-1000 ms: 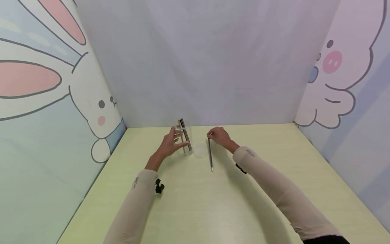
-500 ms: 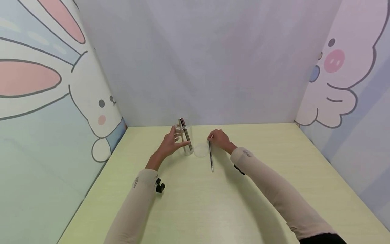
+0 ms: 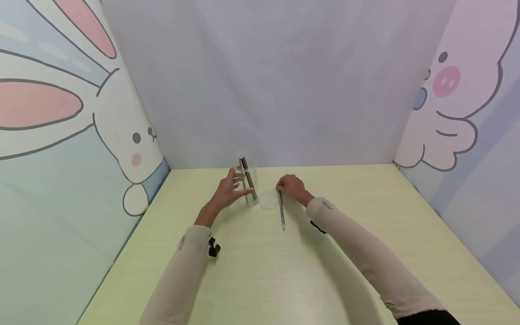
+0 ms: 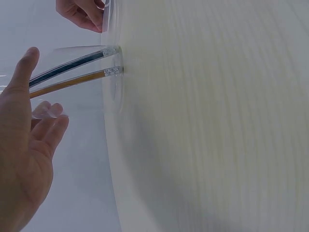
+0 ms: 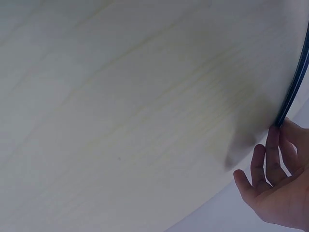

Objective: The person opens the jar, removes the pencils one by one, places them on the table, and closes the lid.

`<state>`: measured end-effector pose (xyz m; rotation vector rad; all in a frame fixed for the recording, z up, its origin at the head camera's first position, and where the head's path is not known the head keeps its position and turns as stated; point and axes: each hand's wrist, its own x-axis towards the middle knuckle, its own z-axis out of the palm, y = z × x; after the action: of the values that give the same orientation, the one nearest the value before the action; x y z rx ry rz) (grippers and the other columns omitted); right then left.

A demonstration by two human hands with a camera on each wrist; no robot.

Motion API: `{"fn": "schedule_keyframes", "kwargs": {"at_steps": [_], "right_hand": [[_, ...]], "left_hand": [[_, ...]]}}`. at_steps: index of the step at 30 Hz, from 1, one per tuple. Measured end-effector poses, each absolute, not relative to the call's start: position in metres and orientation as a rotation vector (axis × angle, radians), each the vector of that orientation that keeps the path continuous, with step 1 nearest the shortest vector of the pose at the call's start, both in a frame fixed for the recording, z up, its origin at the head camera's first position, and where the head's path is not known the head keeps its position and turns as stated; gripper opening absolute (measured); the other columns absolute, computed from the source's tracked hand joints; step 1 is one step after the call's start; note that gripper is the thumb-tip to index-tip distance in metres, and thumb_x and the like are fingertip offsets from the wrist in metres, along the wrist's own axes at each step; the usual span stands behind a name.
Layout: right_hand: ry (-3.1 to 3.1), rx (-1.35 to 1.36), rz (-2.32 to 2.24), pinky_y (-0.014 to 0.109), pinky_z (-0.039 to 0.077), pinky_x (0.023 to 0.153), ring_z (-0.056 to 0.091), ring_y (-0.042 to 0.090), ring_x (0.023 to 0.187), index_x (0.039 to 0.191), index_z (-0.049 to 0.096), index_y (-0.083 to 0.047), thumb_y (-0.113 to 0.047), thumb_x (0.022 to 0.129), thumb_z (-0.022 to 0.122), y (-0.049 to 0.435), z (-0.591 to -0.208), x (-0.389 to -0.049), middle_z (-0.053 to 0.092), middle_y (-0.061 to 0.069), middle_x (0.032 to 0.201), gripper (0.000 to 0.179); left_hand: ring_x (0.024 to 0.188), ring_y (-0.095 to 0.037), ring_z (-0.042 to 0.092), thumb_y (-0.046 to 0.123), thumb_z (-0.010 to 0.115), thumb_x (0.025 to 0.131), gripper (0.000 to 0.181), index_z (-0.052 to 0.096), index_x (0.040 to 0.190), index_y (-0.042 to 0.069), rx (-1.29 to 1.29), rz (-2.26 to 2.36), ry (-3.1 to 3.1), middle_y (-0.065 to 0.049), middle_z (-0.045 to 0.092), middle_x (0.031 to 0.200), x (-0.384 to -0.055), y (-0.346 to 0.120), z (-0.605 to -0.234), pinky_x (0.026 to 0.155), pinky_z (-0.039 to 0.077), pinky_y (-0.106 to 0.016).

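Note:
My left hand (image 3: 228,192) holds a clear cylindrical cup (image 3: 252,203), thumb on the near side and fingers on the other. Several slim pencils (image 3: 248,178) lean inside it. In the left wrist view, a dark pencil (image 4: 72,65) and an orange pencil (image 4: 72,83) show silver bands at the cup's bottom. To the right, my right hand (image 3: 293,187) pinches one end of a dark pencil (image 3: 281,210) between thumb and fingertip; its silver-banded end points toward me. The right wrist view shows that grip on the dark pencil (image 5: 293,87), other fingers spread loosely.
A clear round disc, like a lid (image 3: 268,200), lies flat between the cup and the right hand's pencil. All of this is near the back of the pale wooden table (image 3: 260,271). A plain grey backdrop (image 3: 276,90) rises behind, with cartoon-printed panels at both sides.
My right hand has lowered slightly toward me, still pinching the pencil, whose near end sits a touch closer. The left hand and cup stay practically where they were.

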<state>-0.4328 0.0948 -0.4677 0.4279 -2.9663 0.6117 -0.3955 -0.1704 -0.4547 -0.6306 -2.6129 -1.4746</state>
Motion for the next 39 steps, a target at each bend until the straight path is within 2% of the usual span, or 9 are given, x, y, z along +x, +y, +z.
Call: {"fn": "schedule_keyframes", "kwargs": {"at_steps": [15,24,30,33,39], "right_hand": [[-2.954,0.394,0.626,0.032,0.052,0.065,0.063,0.018,0.082,0.098,0.074,-0.012,-0.023,0.09,0.068,0.094,-0.47,-0.43,0.07,0.004,0.096,0.016],[-2.916,0.432,0.664,0.036,0.055,0.075,0.064,0.02,0.091,0.103,0.073,-0.009,-0.02,0.09,0.068,0.095,-0.465,-0.426,0.07,0.006,0.102,0.019],[-2.849,0.484,0.666,0.035,0.056,0.068,0.067,0.019,0.084,0.103,0.073,-0.007,-0.019,0.089,0.068,0.099,-0.457,-0.427,0.072,0.005,0.097,0.019],[-2.848,0.498,0.663,0.037,0.056,0.073,0.067,0.019,0.09,0.108,0.072,-0.009,-0.024,0.091,0.067,0.099,-0.451,-0.428,0.072,0.004,0.101,0.024],[-2.795,0.558,0.654,0.037,0.056,0.073,0.066,0.019,0.091,0.11,0.071,-0.008,-0.024,0.092,0.066,0.094,-0.434,-0.424,0.071,0.004,0.102,0.025]], "left_hand": [[0.128,-0.034,0.048,0.037,0.079,0.078,0.077,0.031,0.135,0.016,-0.635,-1.473,-2.617,-0.01,0.05,0.137,-0.391,-0.171,-0.455,0.102,0.044,-0.051],[0.128,-0.032,0.048,0.036,0.079,0.079,0.076,0.032,0.136,0.017,-0.636,-1.464,-2.609,-0.009,0.05,0.138,-0.388,-0.174,-0.453,0.103,0.045,-0.046],[0.127,-0.032,0.049,0.037,0.078,0.08,0.077,0.031,0.137,0.016,-0.656,-1.441,-2.613,-0.009,0.05,0.137,-0.389,-0.173,-0.453,0.103,0.045,-0.044],[0.127,-0.032,0.048,0.036,0.078,0.079,0.078,0.03,0.138,0.016,-0.655,-1.438,-2.612,-0.01,0.05,0.137,-0.389,-0.175,-0.453,0.103,0.045,-0.045],[0.127,-0.032,0.049,0.036,0.079,0.079,0.075,0.032,0.135,0.017,-0.648,-1.448,-2.615,-0.01,0.051,0.134,-0.389,-0.176,-0.453,0.103,0.045,-0.045]]}}
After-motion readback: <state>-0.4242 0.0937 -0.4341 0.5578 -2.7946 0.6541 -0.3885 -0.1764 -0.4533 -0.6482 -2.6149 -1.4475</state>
